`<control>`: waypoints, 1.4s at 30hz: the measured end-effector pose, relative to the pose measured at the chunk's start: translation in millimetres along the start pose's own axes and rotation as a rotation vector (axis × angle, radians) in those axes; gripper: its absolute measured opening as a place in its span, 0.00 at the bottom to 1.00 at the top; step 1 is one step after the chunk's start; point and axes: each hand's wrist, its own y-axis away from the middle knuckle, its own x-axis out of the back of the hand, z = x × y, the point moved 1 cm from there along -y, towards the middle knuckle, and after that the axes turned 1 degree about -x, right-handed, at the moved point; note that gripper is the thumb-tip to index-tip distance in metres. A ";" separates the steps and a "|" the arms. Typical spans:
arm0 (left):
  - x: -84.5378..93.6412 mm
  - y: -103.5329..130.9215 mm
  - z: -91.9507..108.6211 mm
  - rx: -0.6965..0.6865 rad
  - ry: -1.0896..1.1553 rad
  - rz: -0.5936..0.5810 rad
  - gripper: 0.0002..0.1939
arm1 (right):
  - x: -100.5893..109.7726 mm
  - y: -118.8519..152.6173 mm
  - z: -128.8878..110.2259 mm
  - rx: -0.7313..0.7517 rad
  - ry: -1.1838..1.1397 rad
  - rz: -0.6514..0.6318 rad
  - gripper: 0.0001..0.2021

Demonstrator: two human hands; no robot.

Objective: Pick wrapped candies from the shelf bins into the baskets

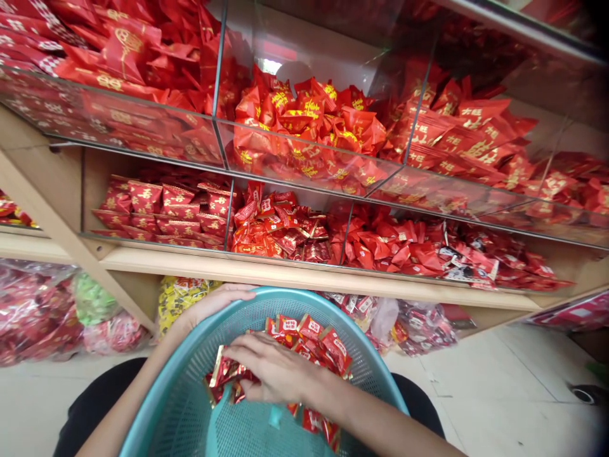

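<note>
A teal perforated plastic basket sits low in front of me, between dark-clothed legs. My left hand grips its far left rim, fingers over the edge. Inside the basket, my right hand is closed around several small red and gold wrapped candy packets, with its fingertips partly hidden. Other red packets lie in a loose pile beyond and under that hand. A few more packets rest on the basket's floor beneath my right forearm.
A wooden shelf with clear divided bins stands just beyond the basket. Red packets fill the upper bins; smaller ones fill the lower row. Below are a yellow bag and other plastic bags on the tiled floor.
</note>
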 end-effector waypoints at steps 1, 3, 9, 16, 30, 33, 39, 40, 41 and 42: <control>-1.6 1.4 2.6 -0.008 0.000 -0.020 0.21 | 4.8 0.5 0.3 -0.023 -0.030 -0.002 0.25; -5.5 4.1 8.2 -0.021 0.006 -0.057 0.22 | 16.3 4.6 1.6 -0.096 -0.088 0.011 0.28; -12.7 7.1 13.7 0.028 0.105 -0.101 0.23 | 35.8 29.1 8.6 -0.289 -0.133 0.035 0.31; -13.2 8.9 16.5 0.029 0.033 -0.048 0.25 | 22.5 46.2 1.7 -0.245 -0.007 -0.092 0.26; -11.9 6.8 14.1 0.076 0.076 -0.006 0.28 | -1.9 38.0 3.1 -0.229 0.125 -0.054 0.21; -11.8 6.6 13.9 0.056 0.064 -0.016 0.27 | -1.9 38.6 2.5 -0.259 0.130 -0.035 0.20; -12.5 9.6 15.9 0.088 0.073 0.027 0.28 | 0.6 39.3 4.0 -0.286 0.165 -0.017 0.23; -12.7 10.2 16.5 0.090 0.066 0.034 0.28 | 2.9 39.9 4.1 -0.289 0.165 -0.011 0.24; -12.8 10.6 16.9 0.090 0.060 0.041 0.27 | 6.1 40.6 4.2 -0.293 0.165 0.001 0.25; -13.0 10.8 17.1 0.088 0.058 0.042 0.27 | 10.0 41.2 4.4 -0.300 0.164 0.018 0.25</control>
